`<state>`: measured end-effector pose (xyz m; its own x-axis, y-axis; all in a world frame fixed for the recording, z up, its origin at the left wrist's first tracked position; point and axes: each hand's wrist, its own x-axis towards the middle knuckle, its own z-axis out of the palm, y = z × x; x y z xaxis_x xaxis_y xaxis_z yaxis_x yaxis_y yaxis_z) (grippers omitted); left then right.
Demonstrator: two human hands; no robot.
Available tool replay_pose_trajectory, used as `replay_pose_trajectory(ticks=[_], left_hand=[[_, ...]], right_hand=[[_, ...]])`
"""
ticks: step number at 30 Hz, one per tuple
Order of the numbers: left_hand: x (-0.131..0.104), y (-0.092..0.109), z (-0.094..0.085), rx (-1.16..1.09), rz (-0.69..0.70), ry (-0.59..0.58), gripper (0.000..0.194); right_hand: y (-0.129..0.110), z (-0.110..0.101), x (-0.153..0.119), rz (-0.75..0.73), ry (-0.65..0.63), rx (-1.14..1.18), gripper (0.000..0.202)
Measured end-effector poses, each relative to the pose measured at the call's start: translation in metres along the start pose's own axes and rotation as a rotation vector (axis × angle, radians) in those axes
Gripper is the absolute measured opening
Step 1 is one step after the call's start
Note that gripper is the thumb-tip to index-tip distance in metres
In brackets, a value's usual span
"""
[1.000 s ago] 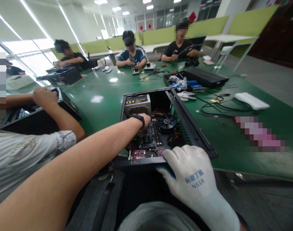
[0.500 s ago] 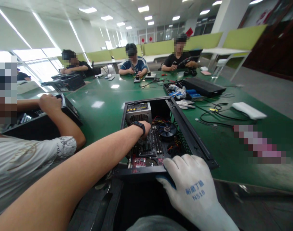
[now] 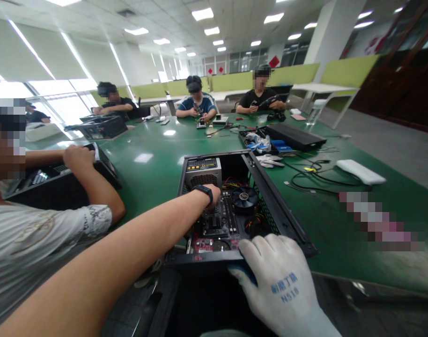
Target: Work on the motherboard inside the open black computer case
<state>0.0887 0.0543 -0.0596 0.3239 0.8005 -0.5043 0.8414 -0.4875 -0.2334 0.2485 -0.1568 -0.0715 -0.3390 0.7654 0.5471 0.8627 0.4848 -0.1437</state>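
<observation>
My left hand [image 3: 212,195], bare and with a black band [image 3: 205,193] at the wrist, reaches down inside the open computer case [image 3: 200,263]. Its fingers are hidden behind the back of the hand, so I cannot tell whether they are spread, pressed together or pinching something. It is just beside the power supply [image 3: 202,174], over the circuit board [image 3: 216,224], with the round black fan [image 3: 244,199] near it on the right. My right hand [image 3: 275,274], in a white glove, is clamped on the near edge of the case, the fingers bent over the rim and the thumb beneath them on the outside.

The case lies with its open side up at the near edge of the green desk [image 3: 147,145], right in front of me. Beyond it, towards the right, are a loose white glove [image 3: 270,161], an open black tray [image 3: 242,139] with blue-and-white gloves [image 3: 259,143] in it, and a long black panel [image 3: 294,135]. Dark cables [image 3: 298,175] loop near a white block [image 3: 361,172] farther right. To my left, another person's hand [image 3: 78,157] rests at a second black case [image 3: 59,192]. Across the desk, a person in blue [image 3: 196,104] handles small parts.
</observation>
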Motion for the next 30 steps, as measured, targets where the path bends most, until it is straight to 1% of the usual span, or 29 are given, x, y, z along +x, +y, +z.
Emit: replay_pose_trajectory(ticks=[12,18,25,30], left_hand=[[0.0020,-0.0003,0.0004,0.010,0.020,0.012,0.060],[0.0004,-0.0005,0.0001,-0.009,0.015,0.009,0.063],[-0.0010,0.0010,-0.0007,-0.013,0.004,-0.003,0.061],[-0.0038,0.0023,-0.0032,-0.001,0.013,-0.005,0.057]], right_hand=[[0.0008,0.0032,-0.0020,0.010,0.006,0.003,0.029],[0.0004,0.0019,-0.0025,0.014,0.042,-0.003,0.031],[-0.0011,0.0004,-0.0014,0.002,0.070,0.001,0.034],[-0.0008,0.0035,-0.0031,0.015,0.061,0.006,0.035]])
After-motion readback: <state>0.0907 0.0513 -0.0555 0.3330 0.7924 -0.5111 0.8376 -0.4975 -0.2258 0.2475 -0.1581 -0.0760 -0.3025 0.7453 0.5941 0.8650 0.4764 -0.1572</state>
